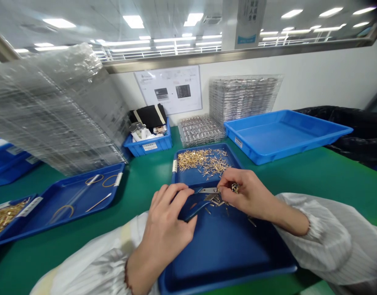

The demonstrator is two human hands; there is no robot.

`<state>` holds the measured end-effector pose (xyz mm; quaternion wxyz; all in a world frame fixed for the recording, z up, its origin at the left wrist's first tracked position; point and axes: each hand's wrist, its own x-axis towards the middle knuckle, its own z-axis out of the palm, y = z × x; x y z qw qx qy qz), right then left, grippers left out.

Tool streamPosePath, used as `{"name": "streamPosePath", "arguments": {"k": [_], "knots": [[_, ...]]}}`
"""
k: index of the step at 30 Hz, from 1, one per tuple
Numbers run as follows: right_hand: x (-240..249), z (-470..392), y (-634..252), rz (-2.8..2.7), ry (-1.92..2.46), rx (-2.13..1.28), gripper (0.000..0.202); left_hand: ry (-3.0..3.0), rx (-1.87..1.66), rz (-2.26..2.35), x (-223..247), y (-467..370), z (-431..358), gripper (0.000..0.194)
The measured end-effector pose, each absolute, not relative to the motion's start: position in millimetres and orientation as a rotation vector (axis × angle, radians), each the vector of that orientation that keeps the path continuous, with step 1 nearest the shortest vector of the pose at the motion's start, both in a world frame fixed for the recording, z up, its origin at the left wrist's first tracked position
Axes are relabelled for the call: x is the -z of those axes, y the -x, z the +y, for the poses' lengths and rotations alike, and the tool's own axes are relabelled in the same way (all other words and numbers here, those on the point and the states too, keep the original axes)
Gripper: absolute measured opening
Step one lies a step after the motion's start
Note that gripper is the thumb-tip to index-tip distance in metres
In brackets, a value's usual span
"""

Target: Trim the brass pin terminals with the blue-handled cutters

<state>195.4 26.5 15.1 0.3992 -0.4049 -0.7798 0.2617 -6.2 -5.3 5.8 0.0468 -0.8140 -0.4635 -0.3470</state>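
Note:
My left hand (170,229) is closed around the spread blue handles of a pair of pliers (209,190). The pliers' jaws reach my right hand (248,192), where thumb and fingertip pinch a small metal pin, mostly hidden. A few more shiny pins (235,187) show in the curl of that hand's fingers. Both hands are over a dark blue tray (225,250). Loose metal pins (217,200) lie at its far end, below the jaws. Just beyond, another blue tray (188,175) holds a heap of gold-coloured pins (194,159).
To the left, a blue tray (80,205) carries rubber bands and a cotton swab (98,202); stacked clear plastic trays (53,106) tower behind it. A small blue bin (150,146), more clear trays (245,98) and a large blue tray (283,131) line the back. A black-lined bin (342,119) stands right.

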Motion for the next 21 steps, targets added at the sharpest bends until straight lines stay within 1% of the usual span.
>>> {"name": "streamPosePath", "arguments": {"k": [2,4,6,7,13,21], "knots": [[-16.5,26.8,-194.5,-1.876,1.0,-0.75,0.013,2.461,1.17,-1.434,-5.6,5.0,-5.3,0.028],[-16.4,27.9,-194.4,-1.786,0.978,-0.913,0.011,2.475,1.265,-1.486,-5.0,4.2,-4.9,0.03],[-15.5,28.7,-195.1,-1.75,0.98,-1.038,0.011,2.517,1.3,-1.539,-4.3,4.3,-4.1,0.031],[-15.1,28.7,-195.8,-1.776,0.998,-1.041,0.01,2.548,1.287,-1.555,-4.1,4.7,-3.6,0.03],[-16.8,26.3,-202.7,-2.207,1.001,-0.587,0.011,2.708,1.072,-1.498,-4.6,8.6,-1.0,0.032],[-10.6,27.7,-202.7,-2.36,1.024,-0.404,0.009,2.657,0.877,-1.291,-3.6,12.7,-1.1,0.036]]}}
